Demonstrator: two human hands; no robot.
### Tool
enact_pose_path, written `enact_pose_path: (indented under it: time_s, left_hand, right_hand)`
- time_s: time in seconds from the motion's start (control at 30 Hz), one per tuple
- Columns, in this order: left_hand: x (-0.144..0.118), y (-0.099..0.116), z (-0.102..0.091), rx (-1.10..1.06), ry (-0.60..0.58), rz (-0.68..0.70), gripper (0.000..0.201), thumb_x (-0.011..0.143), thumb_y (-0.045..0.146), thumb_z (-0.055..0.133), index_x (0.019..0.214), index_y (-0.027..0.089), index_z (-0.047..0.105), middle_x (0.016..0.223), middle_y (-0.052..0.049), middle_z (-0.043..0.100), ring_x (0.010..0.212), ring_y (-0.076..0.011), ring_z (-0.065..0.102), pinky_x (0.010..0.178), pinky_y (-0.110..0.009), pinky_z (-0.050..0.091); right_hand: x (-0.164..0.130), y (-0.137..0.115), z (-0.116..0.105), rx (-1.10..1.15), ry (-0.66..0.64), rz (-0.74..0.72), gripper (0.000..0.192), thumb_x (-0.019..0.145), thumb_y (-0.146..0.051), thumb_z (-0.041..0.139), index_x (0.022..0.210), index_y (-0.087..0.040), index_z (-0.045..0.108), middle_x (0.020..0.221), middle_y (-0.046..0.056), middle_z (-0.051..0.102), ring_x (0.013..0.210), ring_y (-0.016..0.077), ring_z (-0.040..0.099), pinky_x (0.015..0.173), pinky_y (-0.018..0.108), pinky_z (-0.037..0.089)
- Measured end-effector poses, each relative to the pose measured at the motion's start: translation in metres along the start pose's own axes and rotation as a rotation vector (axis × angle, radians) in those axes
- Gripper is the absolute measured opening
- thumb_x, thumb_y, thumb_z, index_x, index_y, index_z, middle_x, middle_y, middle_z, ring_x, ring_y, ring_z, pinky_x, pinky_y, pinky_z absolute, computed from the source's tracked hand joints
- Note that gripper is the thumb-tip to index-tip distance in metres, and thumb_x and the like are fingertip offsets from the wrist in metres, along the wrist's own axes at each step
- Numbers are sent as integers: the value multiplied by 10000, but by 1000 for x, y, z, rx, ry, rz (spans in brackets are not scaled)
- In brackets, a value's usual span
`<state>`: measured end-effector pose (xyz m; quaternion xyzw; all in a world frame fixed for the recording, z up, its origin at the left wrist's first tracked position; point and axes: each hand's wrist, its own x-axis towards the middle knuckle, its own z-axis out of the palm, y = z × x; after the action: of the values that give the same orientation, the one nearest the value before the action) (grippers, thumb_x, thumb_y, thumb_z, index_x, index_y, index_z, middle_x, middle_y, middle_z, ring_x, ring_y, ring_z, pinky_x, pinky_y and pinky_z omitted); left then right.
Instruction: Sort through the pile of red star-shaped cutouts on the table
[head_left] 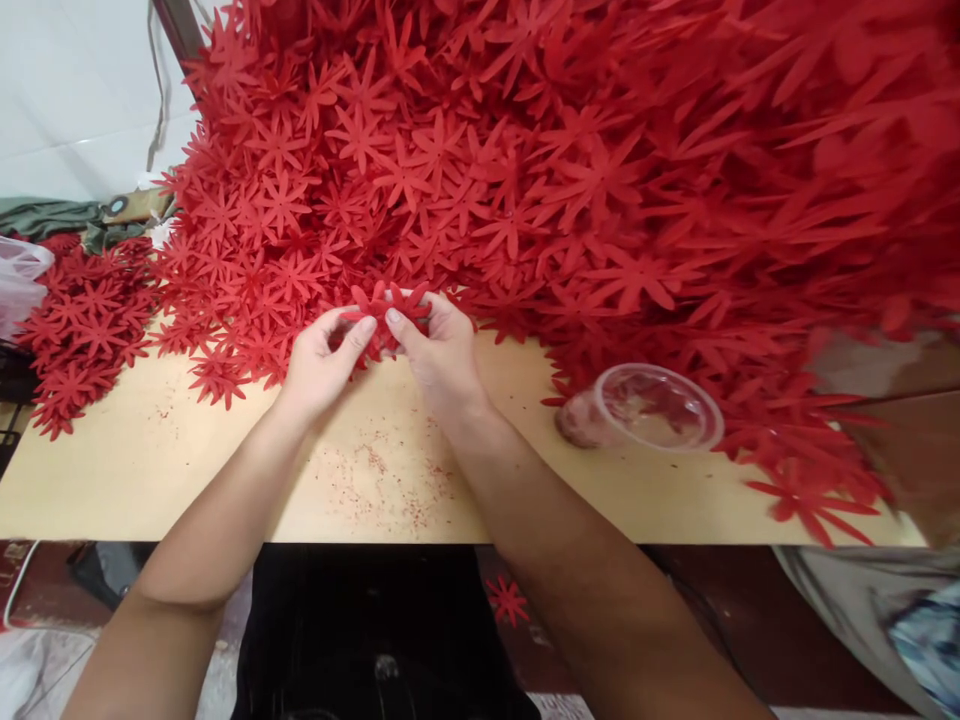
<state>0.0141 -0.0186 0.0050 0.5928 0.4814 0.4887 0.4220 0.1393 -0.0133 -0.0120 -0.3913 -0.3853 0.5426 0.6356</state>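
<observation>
Both of my hands meet over the table, at the front of a large heap of red flower shapes (435, 150). Between them is one red flower piece (373, 303) with several narrow petals. My left hand (324, 358) pinches its left side, thumb on top. On the other side my right hand (442, 345) grips it, thumb also on top and fingers behind. The two thumb tips are close together near the flower's middle. The fingertips under the piece are mostly hidden.
A round clear plastic tub (645, 440) stands right of my hands, against the heap. Red crumbs (394, 485) are scattered on the pale tabletop (112, 480). A smaller flower pile (90, 325) lies left. A cardboard box (919, 450) stands right; one flower (507, 600) lies below the table edge.
</observation>
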Motion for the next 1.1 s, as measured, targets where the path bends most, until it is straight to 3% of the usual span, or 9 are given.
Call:
enact_pose_path:
  time_s: [0.1,0.27,0.53,0.73,0.97,1.1]
  left_hand:
    - [-1,-6,7,-183,-39,-60,267,697,373,724,845,162,653,771,-24,686,672,-116,618,703,-274,516]
    - [3,-12,2,-187,147,-32,117,698,237,712,772,167,655,735,7,682,673,-88,609,709,-234,502]
    - [3,-8,1,-163,148,-84,74,697,182,681,699,168,609,639,29,651,559,-65,564,592,-203,476]
    - [3,-6,3,-166,202,-99,194,655,71,673,588,163,515,554,57,590,493,-35,501,523,-166,418]
    - [7,0,-6,-206,56,-99,354,683,352,751,558,174,472,457,59,519,407,-38,423,429,-176,339]
    - [8,1,-14,-70,120,-23,376,715,436,711,552,172,499,465,49,518,432,-49,437,446,-187,347]
  right_hand:
    - [0,5,0,-27,-41,-74,349,651,-445,737,881,-224,594,757,-30,648,584,69,558,544,230,501]
    - [0,16,2,-81,-7,-189,303,666,-415,733,829,-210,580,817,-15,634,703,81,593,691,252,533]
    - [-1,17,1,-62,-68,-140,299,668,-416,734,796,-207,562,756,-30,631,678,75,596,706,254,543]
    - [-3,16,4,-4,-155,-83,370,596,-415,788,835,-209,594,807,-18,670,742,99,627,762,288,553]
    - [-1,9,1,39,-136,-9,343,550,-396,816,745,-205,608,750,-31,665,668,82,599,714,271,546]
    - [1,10,-1,32,-104,-7,326,566,-385,805,760,-211,609,737,-35,660,634,76,583,641,252,527]
